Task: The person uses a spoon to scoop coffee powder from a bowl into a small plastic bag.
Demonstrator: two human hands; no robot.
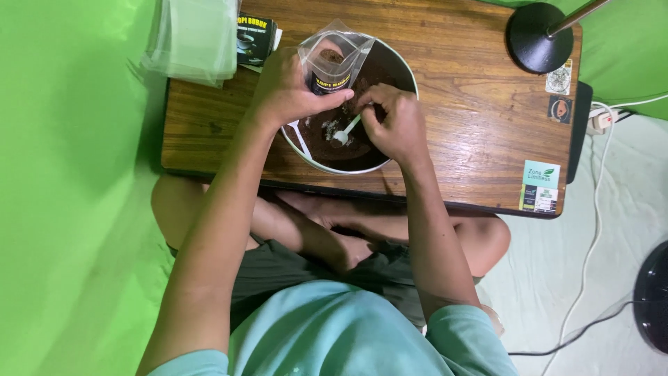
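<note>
Well to the left of the left hand lies a stack of clear empty bags [195, 38], thin and limp, with a dark printed packet [255, 38] just beside it on the wooden table [473, 104]. The left hand [289, 90] is closed around the lower part of a small clear pouch [334, 59], fingers wrapped over its dark label, holding it upright with its mouth open above the bowl [407, 69]. The pouch looks light, soft and slick, with a little brown powder showing inside; it would likely crumple if squeezed hard, so a hold low on the sides, where the hand is now, seems best. Just right of it, the right hand [393, 122] pinches the handle of a small white spoon [346, 131], whose scoop rests down in the brown powder [327, 143] in the bowl. The spoon appears stiff and very light. Well to the right stands a round black lamp base [539, 38].
</note>
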